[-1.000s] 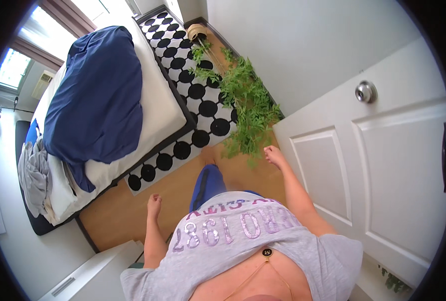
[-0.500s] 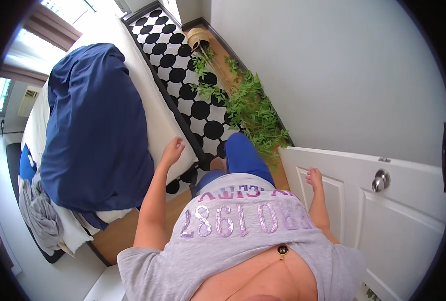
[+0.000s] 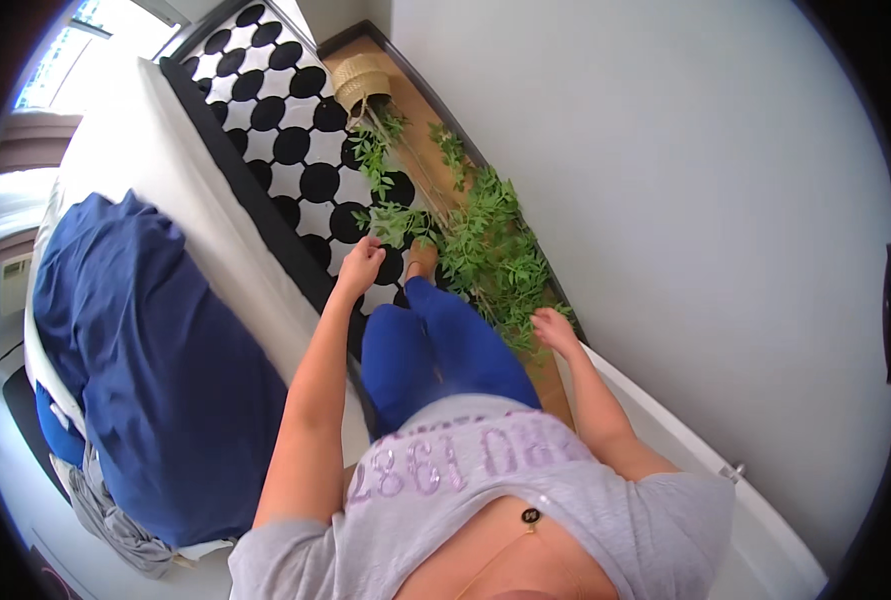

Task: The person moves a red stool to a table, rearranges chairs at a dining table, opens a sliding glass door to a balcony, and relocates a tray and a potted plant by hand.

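My left hand [image 3: 362, 267] hangs over the black and white rug [image 3: 290, 145], beside the bed's dark edge. Its fingers are loosely bent, slightly apart, and nothing shows in them. A tall leafy plant [image 3: 480, 235] lies tipped over along the wall, its woven basket pot [image 3: 360, 82] on its side at the far end. Close to the plant's near leaves is my right hand [image 3: 553, 330], empty, fingers loosely bent and a little apart. Whether it touches a leaf I cannot tell.
A bed with a white sheet [image 3: 210, 235] and a bunched navy blanket [image 3: 155, 370] stands on the left. Grey clothing [image 3: 115, 515] lies at its near end. The grey wall [image 3: 655, 180] runs along the right, with a white door [image 3: 665, 430] at lower right.
I have stepped forward between bed and wall, nearer the plant. The door has dropped back to my right. My right hand has come from beside the door to the leaves.
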A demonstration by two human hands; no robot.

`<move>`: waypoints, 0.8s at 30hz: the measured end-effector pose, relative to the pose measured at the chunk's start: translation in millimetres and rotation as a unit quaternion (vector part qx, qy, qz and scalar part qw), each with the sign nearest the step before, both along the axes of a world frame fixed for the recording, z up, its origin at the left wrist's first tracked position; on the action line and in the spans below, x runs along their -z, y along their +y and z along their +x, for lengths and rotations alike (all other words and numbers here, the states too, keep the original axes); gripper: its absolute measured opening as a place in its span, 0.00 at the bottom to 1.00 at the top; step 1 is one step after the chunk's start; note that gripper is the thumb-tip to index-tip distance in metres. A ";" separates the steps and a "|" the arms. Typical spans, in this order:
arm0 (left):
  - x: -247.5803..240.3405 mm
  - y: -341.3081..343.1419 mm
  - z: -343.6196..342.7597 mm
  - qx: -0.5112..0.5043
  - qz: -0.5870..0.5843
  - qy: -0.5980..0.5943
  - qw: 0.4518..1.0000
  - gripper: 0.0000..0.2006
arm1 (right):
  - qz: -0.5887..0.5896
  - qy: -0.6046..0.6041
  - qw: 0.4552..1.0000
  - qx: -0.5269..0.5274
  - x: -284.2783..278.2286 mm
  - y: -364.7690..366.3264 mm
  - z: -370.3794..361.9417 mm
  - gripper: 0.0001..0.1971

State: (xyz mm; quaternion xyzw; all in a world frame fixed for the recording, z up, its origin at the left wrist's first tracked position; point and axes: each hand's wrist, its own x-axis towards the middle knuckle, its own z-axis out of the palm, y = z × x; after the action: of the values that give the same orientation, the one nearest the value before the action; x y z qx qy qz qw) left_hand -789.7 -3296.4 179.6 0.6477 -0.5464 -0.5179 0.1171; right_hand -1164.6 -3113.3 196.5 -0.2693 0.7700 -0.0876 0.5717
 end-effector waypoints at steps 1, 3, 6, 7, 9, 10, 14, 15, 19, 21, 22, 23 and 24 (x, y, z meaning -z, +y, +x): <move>14.2 -8.7 1.9 -0.005 0.008 0.009 1.000 0.15 | 0.002 -0.020 1.000 -0.002 8.2 -38.4 16.7 0.20; 44.2 -19.1 10.2 -0.011 0.015 -0.006 1.000 0.15 | 0.023 -0.046 0.998 -0.026 41.2 -102.6 41.2 0.22; 84.9 -24.9 13.7 -0.016 0.040 -0.063 0.997 0.14 | 0.029 -0.017 0.990 -0.140 147.3 -160.7 62.4 0.25; 104.8 -23.3 16.4 -0.028 0.049 -0.109 0.992 0.13 | 0.052 -0.006 0.984 -0.172 173.1 -183.5 77.4 0.26; 135.6 -11.1 -1.5 -0.083 0.028 -0.022 0.996 0.12 | 0.088 0.006 0.977 -0.196 236.0 -212.8 96.9 0.29; 146.3 -10.8 -18.9 -0.064 0.041 -0.003 0.997 0.10 | 0.087 0.036 0.973 -0.209 278.1 -216.4 92.8 0.32; 203.6 20.3 -32.6 0.123 0.134 -0.028 0.983 0.11 | 0.114 0.098 0.950 -0.273 382.9 -260.4 120.0 0.45; 202.6 9.3 -34.7 0.218 0.202 -0.030 0.954 0.12 | 0.036 0.189 0.941 -0.278 406.3 -263.0 117.8 0.47; 205.7 -18.3 -22.5 0.193 0.138 -0.039 0.971 0.13 | -0.030 0.319 0.900 -0.294 455.3 -283.3 126.6 0.45; 211.3 -23.0 -19.6 0.170 0.114 -0.076 0.976 0.13 | 0.038 0.267 0.920 -0.286 460.4 -297.3 115.5 0.40; 209.2 -20.7 -18.7 0.182 0.127 -0.075 0.972 0.13 | 0.114 0.210 0.930 -0.279 455.8 -299.9 116.5 0.35; 211.3 -22.1 -19.8 0.189 0.141 -0.066 0.970 0.13 | 0.107 0.210 0.931 -0.280 449.6 -302.0 121.1 0.35; 209.1 -21.6 -19.2 0.192 0.159 -0.058 0.967 0.13 | 0.099 0.201 0.939 -0.260 436.6 -301.2 129.8 0.32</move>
State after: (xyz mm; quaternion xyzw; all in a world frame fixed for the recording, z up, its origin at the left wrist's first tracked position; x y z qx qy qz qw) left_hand -808.9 -3317.9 -29.5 0.5700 -0.5771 -0.5723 -0.1203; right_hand -1034.9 -3414.6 -240.1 -0.4136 0.7770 0.1968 0.4318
